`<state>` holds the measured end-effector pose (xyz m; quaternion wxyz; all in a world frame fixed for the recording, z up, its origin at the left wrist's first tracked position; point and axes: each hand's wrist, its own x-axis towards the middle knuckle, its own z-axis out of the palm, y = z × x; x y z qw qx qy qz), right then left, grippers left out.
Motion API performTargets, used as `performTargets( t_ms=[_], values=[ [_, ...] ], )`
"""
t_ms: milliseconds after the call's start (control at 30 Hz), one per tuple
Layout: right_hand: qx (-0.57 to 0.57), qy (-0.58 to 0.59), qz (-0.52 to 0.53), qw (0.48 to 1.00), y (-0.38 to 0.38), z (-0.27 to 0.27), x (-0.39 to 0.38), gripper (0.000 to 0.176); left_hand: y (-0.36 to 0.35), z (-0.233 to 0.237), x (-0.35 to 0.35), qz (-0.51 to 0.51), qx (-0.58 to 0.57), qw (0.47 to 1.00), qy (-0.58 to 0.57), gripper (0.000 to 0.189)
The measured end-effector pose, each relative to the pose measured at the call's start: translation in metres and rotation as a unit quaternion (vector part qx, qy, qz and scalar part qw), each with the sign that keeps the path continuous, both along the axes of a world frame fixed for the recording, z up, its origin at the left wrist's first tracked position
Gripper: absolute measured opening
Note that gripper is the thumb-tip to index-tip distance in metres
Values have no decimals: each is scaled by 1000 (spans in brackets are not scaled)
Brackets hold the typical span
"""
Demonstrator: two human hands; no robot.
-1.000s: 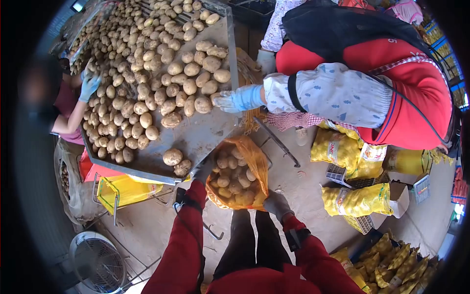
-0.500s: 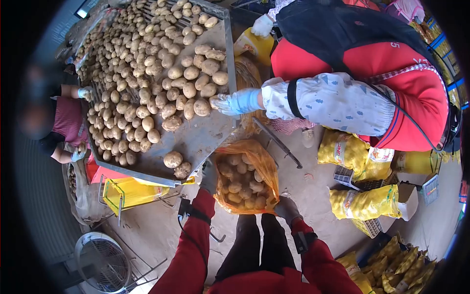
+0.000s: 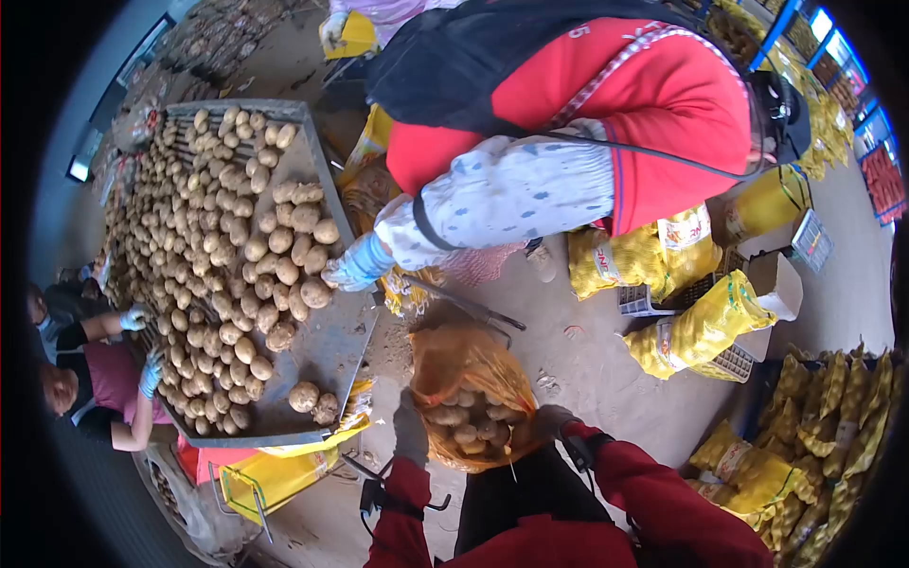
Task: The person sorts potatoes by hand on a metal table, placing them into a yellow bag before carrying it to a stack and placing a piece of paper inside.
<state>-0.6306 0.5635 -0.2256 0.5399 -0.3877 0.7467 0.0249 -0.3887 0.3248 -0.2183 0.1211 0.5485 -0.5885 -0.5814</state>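
An orange mesh bag [image 3: 450,364] with several potatoes [image 3: 471,423] in it hangs in front of my legs, its mouth open. My left hand [image 3: 410,434], in a dark grey glove, grips the bag's left side. On the opposite side my right hand [image 3: 552,423], gloved the same way, is closed on the bag, its fingers partly hidden. Up and to the left is a metal sorting table [image 3: 331,364] covered with many loose potatoes [image 3: 222,256]. Two of them lie apart near its front corner.
A co-worker in red [image 3: 568,104] leans over the table's right side, a blue-gloved hand [image 3: 355,265] at the potatoes. Another person [image 3: 114,388] works at the far left. Filled yellow sacks [image 3: 696,322] lie on crates to the right; more sacks [image 3: 805,435] stand below. A metal bar [image 3: 464,301] juts out beyond the bag.
My view has swung to the right, so the table sits further left. The bag, still between my hands, has come away from the table's edge. The co-worker in red leans lower.
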Motion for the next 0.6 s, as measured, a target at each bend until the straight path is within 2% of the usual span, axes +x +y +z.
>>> performTargets(
  t_ms=[33,67,100,133,200,233,300,367,400,467,500,533,567,600],
  values=[
    [8,5,8,1000,24,-11,10,27,11,-5,10,-160,-160,968,-113,17],
    [17,6,13,1000,50,-22,28,28,26,33,4,-210,-198,949,-131,14],
    [26,11,15,1000,70,-30,43,28,37,68,-5,-215,-202,943,-152,12],
    [38,20,14,999,81,-20,47,28,32,53,-4,-196,-176,959,-107,10],
    [20,17,-69,997,104,10,75,29,43,44,27,-202,-139,966,-87,8],
    [4,30,-124,992,106,32,76,30,42,58,22,-226,-145,958,-98,12],
    [13,44,-225,973,116,84,93,29,39,65,20,-90,31,994,49,25],
    [21,59,-238,969,133,105,132,25,35,101,10,-22,175,981,79,35],
    [12,63,-249,966,144,117,154,22,40,146,8,-188,31,981,38,34],
    [-51,98,-295,949,172,151,190,15,49,164,-2,-308,-76,948,27,34],
    [-30,45,-372,927,184,188,199,19,61,172,-10,-347,-81,934,31,33],
    [-15,-11,-453,891,196,219,216,29,76,180,-22,-387,-79,918,33,33],
    [-37,-60,-663,745,209,222,257,29,93,187,-28,-436,-67,897,32,32],
    [-70,-96,-820,559,222,216,289,30,114,194,-34,-480,-59,875,34,32]
  ],
)
